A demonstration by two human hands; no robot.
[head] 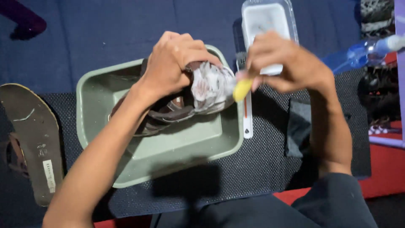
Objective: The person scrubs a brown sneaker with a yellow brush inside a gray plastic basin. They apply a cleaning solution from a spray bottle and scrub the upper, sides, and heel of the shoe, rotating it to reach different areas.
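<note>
The left hand [171, 63] is curled tight round a brown sandal [168, 110], holding it over a green tub [168, 152]. The sandal's long axis runs from lower left to its foamy toe beside the right hand [280, 59], which pinches a yellow brush [242, 89]. Just beyond the right hand lies a clear rectangular box [266, 19]; far left of the left hand, another sandal [31, 139] lies sole up with a small pale label.

Single head-worn view, steeply downward, close above green basin [168, 162].
</note>
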